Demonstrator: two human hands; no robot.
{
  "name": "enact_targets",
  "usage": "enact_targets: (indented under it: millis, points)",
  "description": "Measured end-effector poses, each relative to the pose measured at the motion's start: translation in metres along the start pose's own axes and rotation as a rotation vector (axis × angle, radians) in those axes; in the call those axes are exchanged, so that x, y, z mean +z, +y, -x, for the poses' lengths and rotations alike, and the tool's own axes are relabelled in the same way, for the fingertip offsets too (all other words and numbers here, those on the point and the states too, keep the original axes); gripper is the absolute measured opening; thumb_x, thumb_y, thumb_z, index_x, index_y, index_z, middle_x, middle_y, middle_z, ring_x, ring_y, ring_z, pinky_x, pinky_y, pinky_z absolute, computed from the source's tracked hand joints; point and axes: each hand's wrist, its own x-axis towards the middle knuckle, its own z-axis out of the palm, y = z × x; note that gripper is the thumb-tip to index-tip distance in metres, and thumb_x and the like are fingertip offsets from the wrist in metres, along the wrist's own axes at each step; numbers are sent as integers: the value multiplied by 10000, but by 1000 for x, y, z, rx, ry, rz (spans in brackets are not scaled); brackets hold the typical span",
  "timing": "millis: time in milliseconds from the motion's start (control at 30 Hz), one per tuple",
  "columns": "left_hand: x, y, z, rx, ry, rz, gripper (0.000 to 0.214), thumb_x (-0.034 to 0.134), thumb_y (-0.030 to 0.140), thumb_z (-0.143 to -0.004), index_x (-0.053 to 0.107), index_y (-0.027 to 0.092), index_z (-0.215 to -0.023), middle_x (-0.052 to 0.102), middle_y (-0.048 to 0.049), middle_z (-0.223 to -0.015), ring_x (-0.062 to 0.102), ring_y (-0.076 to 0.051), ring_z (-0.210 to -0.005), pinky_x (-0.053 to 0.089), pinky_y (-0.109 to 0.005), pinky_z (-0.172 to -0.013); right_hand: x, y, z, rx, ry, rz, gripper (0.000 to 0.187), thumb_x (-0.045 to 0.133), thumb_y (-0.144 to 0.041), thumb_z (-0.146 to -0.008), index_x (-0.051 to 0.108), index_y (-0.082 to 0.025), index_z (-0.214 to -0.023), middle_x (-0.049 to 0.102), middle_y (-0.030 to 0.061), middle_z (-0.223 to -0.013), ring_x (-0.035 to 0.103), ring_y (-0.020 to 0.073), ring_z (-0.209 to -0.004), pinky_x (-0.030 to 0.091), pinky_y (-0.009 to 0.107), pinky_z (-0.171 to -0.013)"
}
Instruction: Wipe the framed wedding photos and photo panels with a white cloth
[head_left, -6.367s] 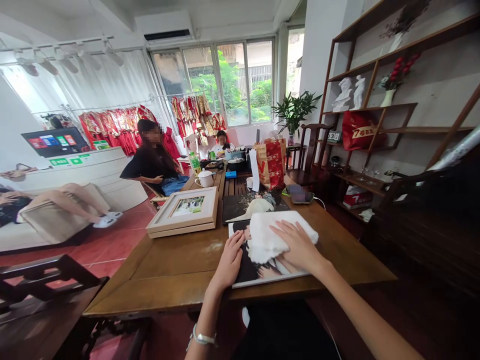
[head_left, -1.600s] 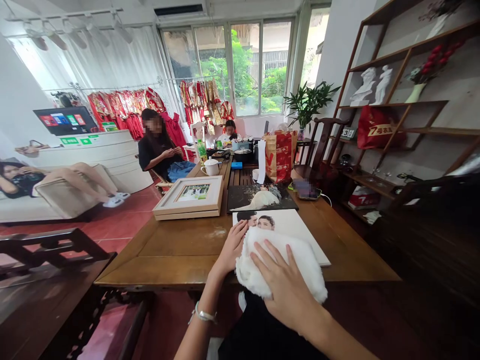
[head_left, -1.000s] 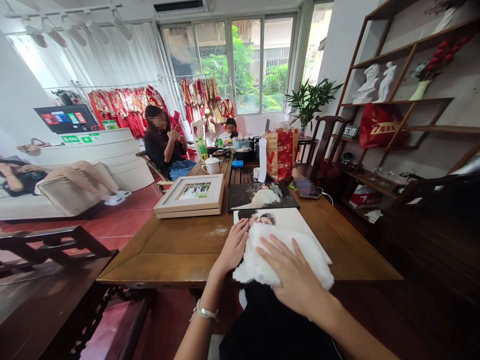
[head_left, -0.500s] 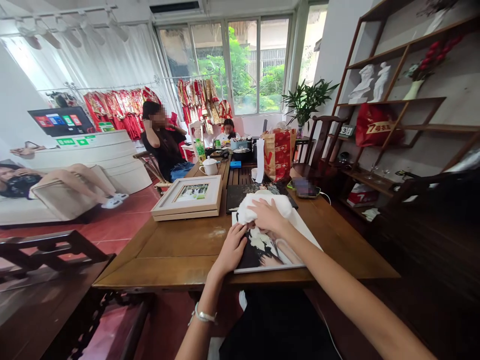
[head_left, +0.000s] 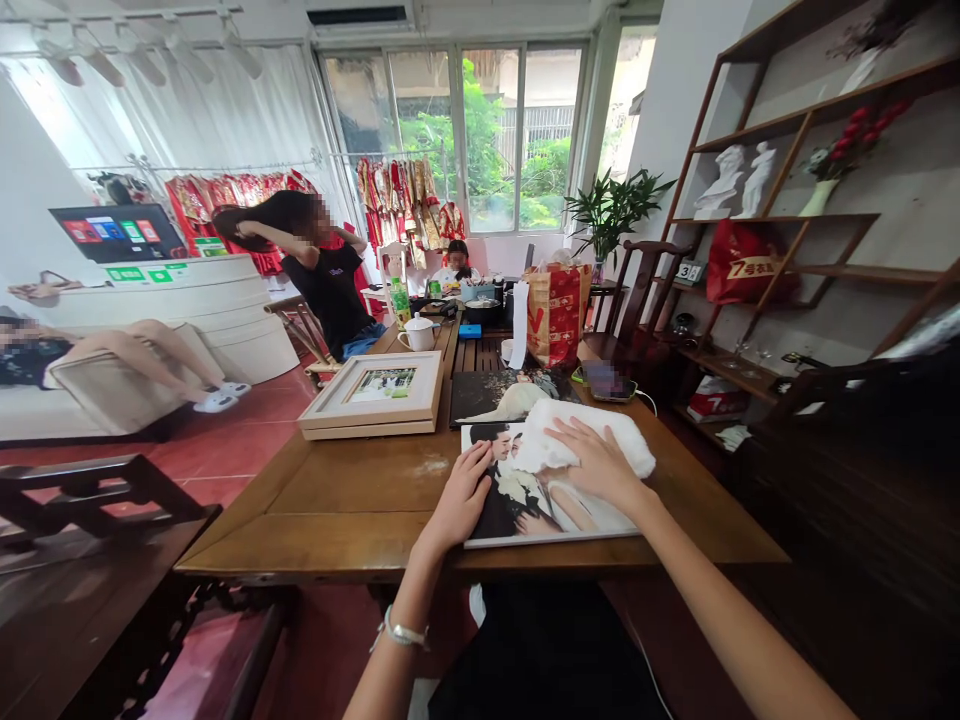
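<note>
Under my right hand (head_left: 592,460) lies a fluffy white cloth (head_left: 630,440). The fingers are stretched out and press flat on top of it. The cloth covers the upper right of a photo panel (head_left: 525,510), which shows a couple and has a pale edge. My left hand (head_left: 465,490) rests on the panel's left edge, fingers spread and holding nothing. Just behind, a second dark photo panel (head_left: 469,395) with a white dress on it lies on the table, partly hidden by the cloth and the front panel.
Two stacked wooden picture frames (head_left: 315,415) lie to the left on the wooden table (head_left: 337,500). Farther back stand a white lidded cup (head_left: 418,332), a red paper bag (head_left: 559,315) and a phone (head_left: 609,380) with a cable. One person (head_left: 330,290) sits at the left.
My right hand and the cloth have moved right across the panel, uncovering the couple's faces. My left hand has stayed in place. The person at the left has lifted their hair back.
</note>
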Motion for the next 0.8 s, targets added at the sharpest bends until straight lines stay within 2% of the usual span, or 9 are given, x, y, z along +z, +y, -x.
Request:
enact_targets:
  millis: [67, 233, 367, 500, 633, 700, 800]
  points:
    - [0, 0, 0, 0, 0, 0, 441, 393, 177, -868, 441, 214, -1305, 390, -73, -1400, 278, -204, -1322, 195, -469, -1107, 1, -11, 5, -52, -16, -9, 717, 424, -74, -666, 375, -288, -1348, 293, 12, -1466, 183, 259, -1355, 73, 630, -1032]
    - [0, 4, -1, 9, 15, -2, 393, 390, 176, -868, 520, 233, -1235, 443, -59, -1360, 292, -213, -1314, 234, -452, -1096, -3, -42, 27, -350, -99, -128, 851, 419, -48, -537, 367, -309, -1345, 310, -32, -1456, 182, 207, -1360, 4, 588, -1061]
    - [0, 6, -1, -2, 6, 0, 390, 382, 175, -874, 519, 226, -1235, 432, -61, -1369, 289, -207, -1315, 235, -447, -1096, -17, -32, 51, -448, -179, -208, 880, 383, -35, -499, 395, -325, -1329, 335, -64, -1440, 218, 165, -1351, 9, 520, -1094]
    - [0, 3, 0, -18, 7, 5, 433, 387, 165, -868, 453, 205, -1295, 393, -74, -1399, 281, -201, -1319, 200, -461, -1106, -24, 3, 60, -365, -226, -216, 836, 382, -34, -544, 415, -336, -1322, 360, -57, -1427, 252, 192, -1341, 11, 520, -1095]
    - [0, 2, 0, -7, 3, 11, 430, 383, 180, -877, 447, 217, -1301, 394, -66, -1399, 267, -191, -1327, 188, -454, -1112, -15, 36, 36, -213, -117, -157, 786, 458, -65, -586, 414, -299, -1335, 214, -17, -1493, 133, 253, -1372, 145, 473, -1096]
    - [0, 1, 0, -10, -5, 10, 435, 384, 181, -876, 443, 212, -1306, 390, -72, -1401, 268, -190, -1327, 181, -453, -1113, -8, 43, 16, -151, -45, -137, 804, 480, -81, -597, 356, -254, -1372, 171, 12, -1506, 94, 258, -1377, 195, 440, -1090]
    - [0, 1, 0, -4, -6, 16, 438, 391, 184, -876, 439, 233, -1308, 388, -60, -1404, 270, -188, -1326, 177, -455, -1114, -1, 35, -6, -97, 8, -105, 743, 471, -95, -646, 367, -241, -1367, 253, 44, -1482, 161, 243, -1367, 171, 455, -1091]
